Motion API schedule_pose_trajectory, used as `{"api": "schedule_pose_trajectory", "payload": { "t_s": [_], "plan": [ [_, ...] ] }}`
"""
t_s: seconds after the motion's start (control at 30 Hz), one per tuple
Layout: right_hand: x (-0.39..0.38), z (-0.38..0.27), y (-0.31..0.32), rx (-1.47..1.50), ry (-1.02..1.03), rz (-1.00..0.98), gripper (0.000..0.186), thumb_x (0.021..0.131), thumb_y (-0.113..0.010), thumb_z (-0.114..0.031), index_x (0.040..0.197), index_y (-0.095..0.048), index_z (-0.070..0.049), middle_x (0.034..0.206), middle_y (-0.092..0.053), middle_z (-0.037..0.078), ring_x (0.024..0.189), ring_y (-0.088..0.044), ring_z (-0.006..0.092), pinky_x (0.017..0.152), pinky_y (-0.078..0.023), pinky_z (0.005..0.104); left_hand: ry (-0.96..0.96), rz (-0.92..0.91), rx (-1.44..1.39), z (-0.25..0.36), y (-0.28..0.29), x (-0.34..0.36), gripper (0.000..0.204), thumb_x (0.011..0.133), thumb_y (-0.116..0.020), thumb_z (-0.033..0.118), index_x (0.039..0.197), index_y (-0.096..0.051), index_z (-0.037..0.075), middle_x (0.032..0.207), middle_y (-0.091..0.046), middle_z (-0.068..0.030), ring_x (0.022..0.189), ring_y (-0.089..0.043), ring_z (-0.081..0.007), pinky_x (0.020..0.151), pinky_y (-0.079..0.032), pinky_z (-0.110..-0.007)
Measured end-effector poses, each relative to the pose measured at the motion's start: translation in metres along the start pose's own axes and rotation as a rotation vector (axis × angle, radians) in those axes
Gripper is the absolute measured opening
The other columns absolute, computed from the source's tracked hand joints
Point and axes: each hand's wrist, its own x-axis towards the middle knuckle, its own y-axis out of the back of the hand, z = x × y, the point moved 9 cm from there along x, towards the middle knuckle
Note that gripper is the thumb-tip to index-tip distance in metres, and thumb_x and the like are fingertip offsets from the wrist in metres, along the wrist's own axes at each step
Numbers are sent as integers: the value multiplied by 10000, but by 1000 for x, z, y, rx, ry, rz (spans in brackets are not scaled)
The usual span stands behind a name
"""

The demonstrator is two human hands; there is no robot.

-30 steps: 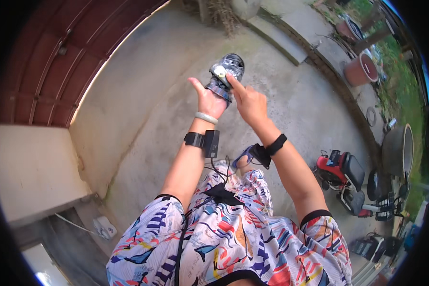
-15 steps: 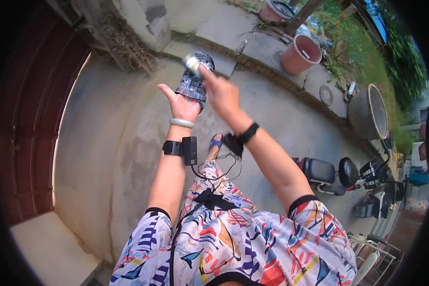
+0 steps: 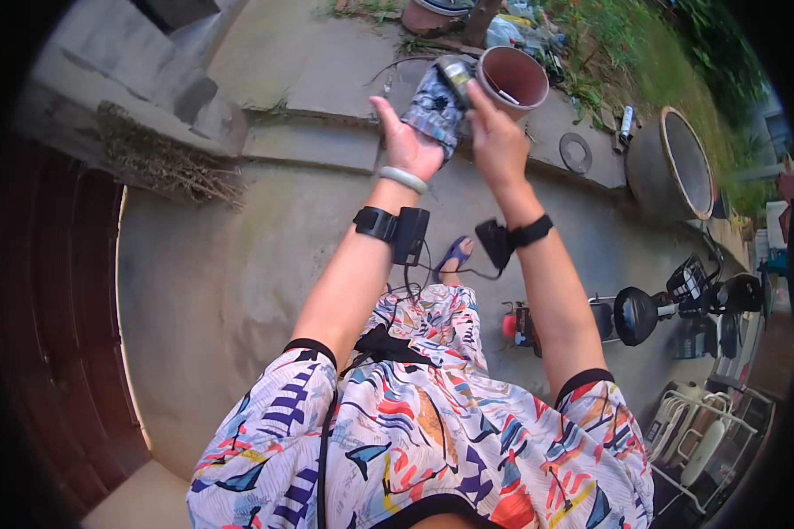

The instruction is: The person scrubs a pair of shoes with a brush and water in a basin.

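The person's patterned shirt (image 3: 494, 432) fills the lower middle of the frame. Beyond it, at upper centre, the left hand (image 3: 411, 148) is palm up, thumb spread, its fingers hidden in or behind what looks like a shoe (image 3: 430, 108); how they grip, I cannot tell. The shoe is tilted, mottled grey and black, with darker patches and a ridged end toward the palm. The right hand (image 3: 501, 148) grasps a small tool (image 3: 455, 74), silvery and yellowish, blurred, against the shoe's far end, forefinger extended along it.

Below the hands is a sandal (image 3: 453, 257) on the concrete (image 3: 216, 291), which spreads left to the dark red door (image 3: 62, 353). A ledge (image 3: 309, 145) crosses the upper middle, its edge running down rightward; dry twigs (image 3: 172, 159) bound its left end. On it stand a bucket (image 3: 525, 75) and a basin (image 3: 653, 172). A scooter (image 3: 635, 316) and a rack (image 3: 706, 441) bound the right.
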Motion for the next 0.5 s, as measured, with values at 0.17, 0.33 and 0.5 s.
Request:
{"api": "schedule_pose_trajectory", "payload": {
  "t_s": [0.17,0.33,0.5],
  "plan": [
    [-35,-6,-3,-80,62,-89,541,900,-683,-179,1391,-561,-370,814,-669,109,764,-678,311,691,-529,416,27,-42,-19,-13,6,13,1195,762,-362,922,1479,-359,-32,1490,-459,-136,1332,-471,-285,1166,-329,-437],
    [33,16,16,-232,-67,9,557,901,-680,-177,1403,-547,-378,802,-660,111,728,-672,299,666,-524,413,133,-46,-112,-9,-2,18,1185,762,-376,913,1483,-352,-27,1491,-454,-164,1347,-465,-323,1166,-331,-468],
    [26,-5,-9,-99,143,-82,565,907,-673,-192,1422,-528,-376,768,-644,118,687,-655,308,638,-514,420,89,-27,-192,14,0,53,1061,827,-407,849,1463,-406,-1,1477,-474,-174,1346,-473,-326,1148,-358,-489]
  ]
}}
